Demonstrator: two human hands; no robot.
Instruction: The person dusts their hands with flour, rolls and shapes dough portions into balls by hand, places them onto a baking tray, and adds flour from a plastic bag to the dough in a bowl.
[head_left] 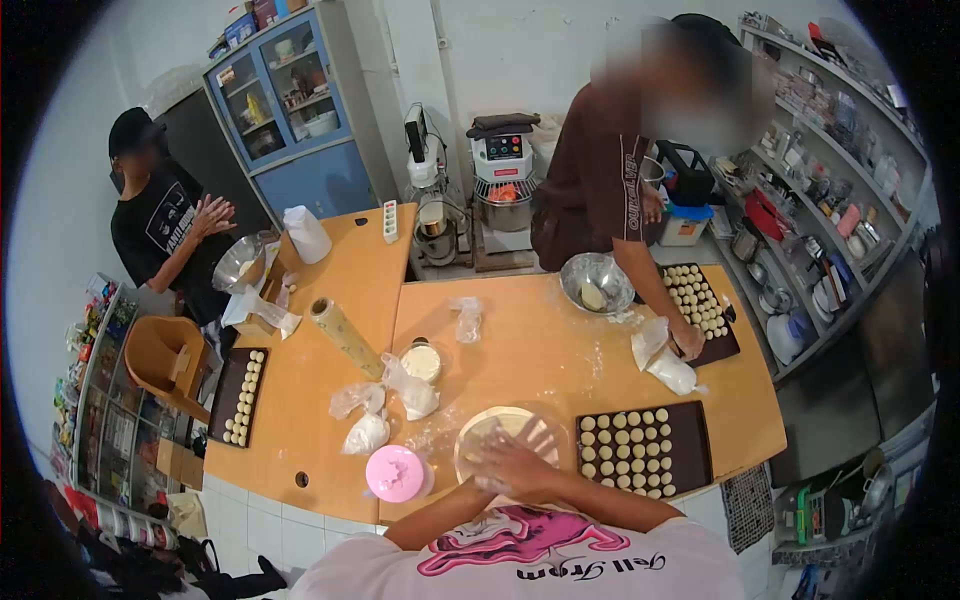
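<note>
Low in the middle of the head view, my right hand (pixel 508 467) lies across my left hand (pixel 538 440), palms together and fingers stretched out, slightly blurred. Anything between the palms is hidden. Both hands are over a round, pale, shallow container (pixel 478 425), whose contents they mostly cover. To their right is a dark baking tray (pixel 690 440) with rows of small pale dough balls (pixel 622 452). A pink-lidded tub (pixel 395 474) stands to their left, near plastic bags of white powder (pixel 367 434) and a white tub (pixel 421 362).
At right, a co-worker (pixel 600 170) reaches over another dough-ball tray (pixel 715 345) beside a metal bowl (pixel 597 283). Another person (pixel 165 225) stands at left with palms together. An upright film roll (pixel 345 338) and a third tray (pixel 222 415) occupy the left table.
</note>
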